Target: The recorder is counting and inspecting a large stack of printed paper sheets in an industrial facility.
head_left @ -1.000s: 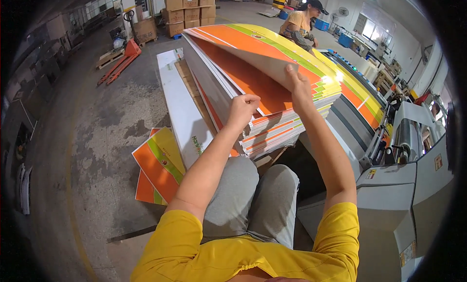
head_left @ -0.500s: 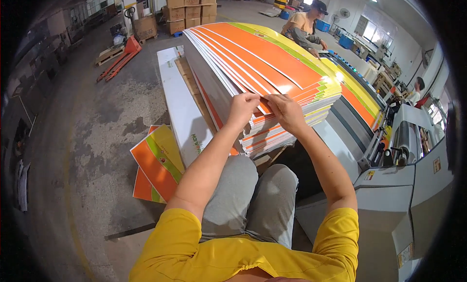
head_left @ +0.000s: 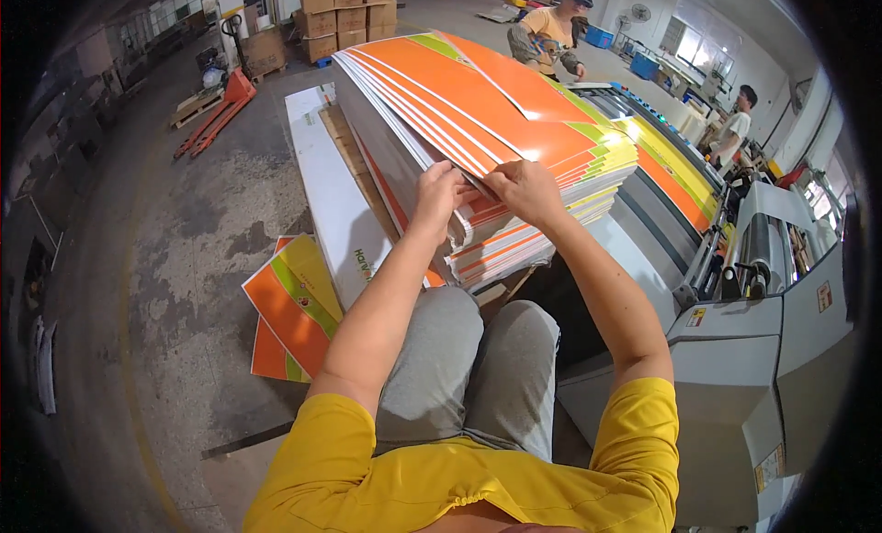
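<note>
A tall stack of printed sheets point(head_left: 459, 92), orange with green and yellow bands and white edges, stands in front of my knees. Its upper sheets are fanned out in steps. At the near left corner, the curled fingers of my left hand point(head_left: 438, 198) hold the sheet edges. My right hand point(head_left: 527, 191) pinches the near edge of the upper sheets just beside it, thumb tucked underneath. A gap shows below the lifted edges between my hands. The topmost sheet lies askew, its corner pointing toward me. My fingertips are partly hidden.
A machine with rollers point(head_left: 755, 257) stands at the right, a printed sheet point(head_left: 675, 170) on its bed. Loose printed sheets point(head_left: 296, 299) lie on the floor at the left. Farther off are a red pallet jack point(head_left: 220, 115), cartons point(head_left: 335, 23), and two people point(head_left: 547, 37).
The topmost sheet has shifted away toward the far right and turned askew. Both my hands have moved slightly left, still at the stack's edge. The co-worker behind the stack stands more upright.
</note>
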A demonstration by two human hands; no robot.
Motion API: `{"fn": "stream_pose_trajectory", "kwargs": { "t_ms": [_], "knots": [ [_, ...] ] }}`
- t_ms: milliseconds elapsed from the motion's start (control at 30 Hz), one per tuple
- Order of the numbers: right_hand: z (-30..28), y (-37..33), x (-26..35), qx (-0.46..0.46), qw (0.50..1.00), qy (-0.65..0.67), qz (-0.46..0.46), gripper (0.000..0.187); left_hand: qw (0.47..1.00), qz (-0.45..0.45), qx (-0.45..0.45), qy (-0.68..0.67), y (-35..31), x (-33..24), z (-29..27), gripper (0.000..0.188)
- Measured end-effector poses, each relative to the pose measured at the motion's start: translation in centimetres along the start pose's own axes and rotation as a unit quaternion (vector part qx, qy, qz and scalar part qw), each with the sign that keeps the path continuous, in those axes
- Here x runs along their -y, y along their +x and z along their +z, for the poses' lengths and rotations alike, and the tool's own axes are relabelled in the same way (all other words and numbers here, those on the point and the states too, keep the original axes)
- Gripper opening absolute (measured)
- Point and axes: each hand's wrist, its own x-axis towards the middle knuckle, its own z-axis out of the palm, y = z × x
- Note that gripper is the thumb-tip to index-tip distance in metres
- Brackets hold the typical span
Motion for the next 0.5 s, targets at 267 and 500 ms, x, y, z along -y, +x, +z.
{"fn": "stream_pose_trajectory", "kwargs": {
  "t_ms": [267, 500],
  "knots": [
    [0.4, -1.1, -1.8, -0.233, 0.907, -0.104, -0.335, 0.02, 0.996, 0.02, -0.046, 0.073, -0.4, 0.1, 0.6, 0.026],
    [1.6, 2.8, -4.0, -0.128, 0.938, 0.322, 0.004, 0.033, 0.99, 0.013, -0.101, 0.099, 0.0, 0.5, 0.1, 0.044]
  ]
}}
